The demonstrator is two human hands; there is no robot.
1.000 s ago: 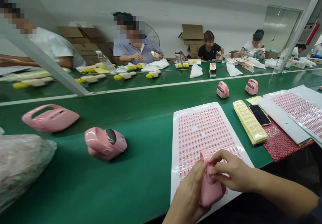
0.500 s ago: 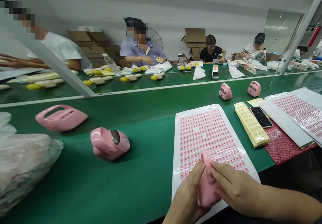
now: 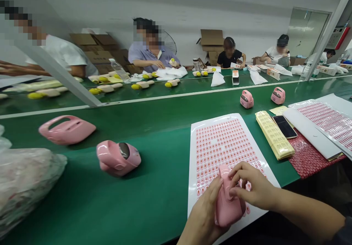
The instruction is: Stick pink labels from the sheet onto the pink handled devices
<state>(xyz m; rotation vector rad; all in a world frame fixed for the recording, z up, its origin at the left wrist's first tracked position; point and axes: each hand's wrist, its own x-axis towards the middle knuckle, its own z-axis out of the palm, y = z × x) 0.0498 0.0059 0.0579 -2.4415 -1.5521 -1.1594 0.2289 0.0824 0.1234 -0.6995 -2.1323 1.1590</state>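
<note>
My left hand (image 3: pixel 205 212) cradles a pink plastic device (image 3: pixel 228 204) from below and the side. My right hand (image 3: pixel 253 183) curls over its upper part, with fingertips on the glossy shell. Both hands hover over a white-backed sheet of small pink stickers (image 3: pixel 222 146), and the device overlaps the sheet's lower part. To the left on the green conveyor belt (image 3: pixel 162 186) lie a similar pink device (image 3: pixel 118 158) and a pink shell (image 3: pixel 67 129). The device's underside is hidden by my hands.
A plastic bag (image 3: pixel 24 186) lies at the left. To the right are yellow sticker strips (image 3: pixel 273 135), a phone (image 3: pixel 284 126), red bubble wrap (image 3: pixel 310 157) and another sticker sheet (image 3: pixel 327 122). Two small pink devices (image 3: pixel 246 99) stand farther along. Co-workers sit beyond a second belt.
My right hand's fingers have curled up from lying flat along the device. The device has turned slightly in my hands, and the view has shifted a little.
</note>
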